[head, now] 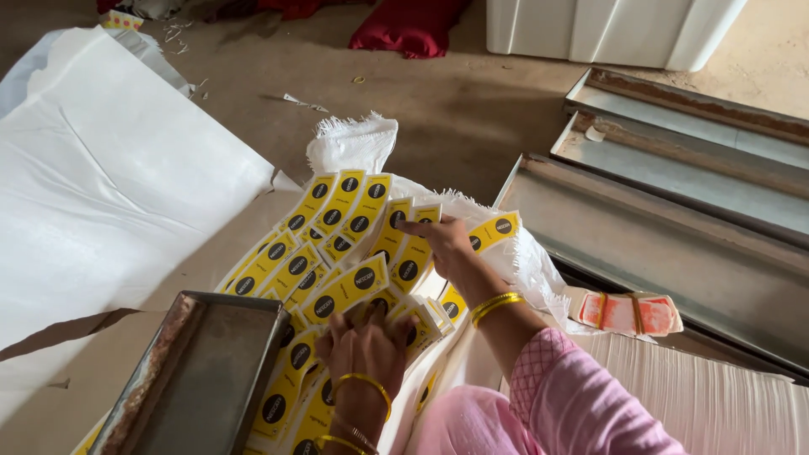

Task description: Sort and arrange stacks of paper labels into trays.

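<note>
Head view looks straight down on a person sitting on the floor, sorting yellow labels [337, 244] with black round marks, spread in fanned rows over a white woven sack [354, 143]. The left hand [366, 345] presses flat, fingers spread, on a small stack of labels just in front of the body; it grips nothing that I can make out. The right hand [442, 244] reaches further out and pinches the top edge of one label in the far row, fingers closed on it. By my reckoning the work is well underway but not near done: many rows lie laid out loose, and only a few gathered stacks show near the left hand. A bundle of red and white slips [628, 313], banded, lies apart to the right. Room is tight: a rusty metal tray [202, 371] sits touching the labels at the near left, long metal channels [666, 219] hem in the right, and white sheets [109, 168] cover the left. Bare floor [455, 109] lies open beyond the sack's frayed edge.
</note>
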